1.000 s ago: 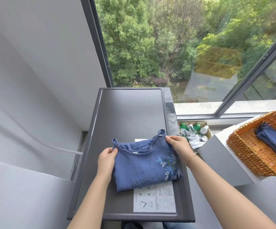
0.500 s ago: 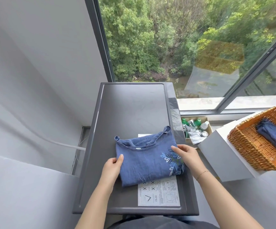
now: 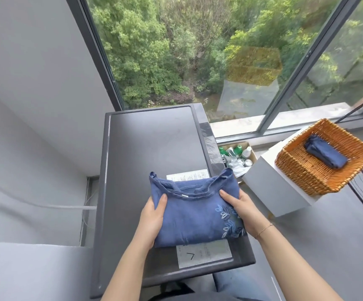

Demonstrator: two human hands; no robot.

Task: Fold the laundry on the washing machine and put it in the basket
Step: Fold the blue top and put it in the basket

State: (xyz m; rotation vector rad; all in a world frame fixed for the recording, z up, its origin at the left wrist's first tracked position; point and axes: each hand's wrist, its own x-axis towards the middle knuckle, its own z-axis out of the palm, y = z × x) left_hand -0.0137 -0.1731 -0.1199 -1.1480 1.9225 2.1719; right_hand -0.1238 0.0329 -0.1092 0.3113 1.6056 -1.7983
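Blue and folded into a rough square, the embroidered linen top (image 3: 194,210) is now being gripped at both side edges, where half a second ago the hands were only lying on it. The left hand (image 3: 152,216) is clamping the left edge with its thumb lying on top of the cloth and its fingers out of sight, probably tucked underneath, though the fabric is hiding them. The right hand (image 3: 241,210) is doing the same on the opposite edge, thumb over the neckline side, just beside the pale leaf embroidery. Between the two grips the garment is sagging slightly and appears to be lifting off the dark grey top of the washing machine (image 3: 154,144), its front edge still hanging over the white printed label (image 3: 204,254).

Folding of this piece is looking finished, so the step in hand is judged to be the carry. Well off to the right of the right-hand grip, the woven wicker basket (image 3: 326,157) is sitting on a white box (image 3: 269,187), already holding one folded dark blue garment (image 3: 326,154). The likely risk is the folded layers slipping apart in transit.
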